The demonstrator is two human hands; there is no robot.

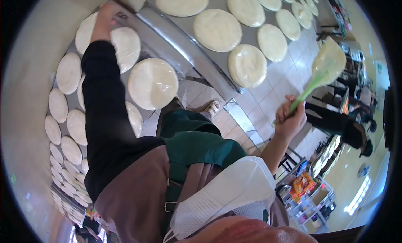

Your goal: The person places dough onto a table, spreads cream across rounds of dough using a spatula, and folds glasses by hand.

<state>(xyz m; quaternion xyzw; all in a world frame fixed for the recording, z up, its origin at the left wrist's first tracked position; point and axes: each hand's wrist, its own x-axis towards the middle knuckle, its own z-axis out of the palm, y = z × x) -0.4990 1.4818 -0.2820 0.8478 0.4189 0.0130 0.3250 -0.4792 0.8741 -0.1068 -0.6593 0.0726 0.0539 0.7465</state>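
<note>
Fingers (283, 112) of the right hand (292, 119) clamped a pale-green, paddle-headed spatula (317, 77) beyond the edge of the grey tabletop (151, 40); the left hand (108, 16), its grip unclear, was near another edge, beside flat cream-coloured rounds (127, 48).

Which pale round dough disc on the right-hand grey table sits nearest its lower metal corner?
The glossy, dimpled dough disc, lowest in view on the grey table. It lies by that corner; every other disc there sits farther up the frame.
</note>
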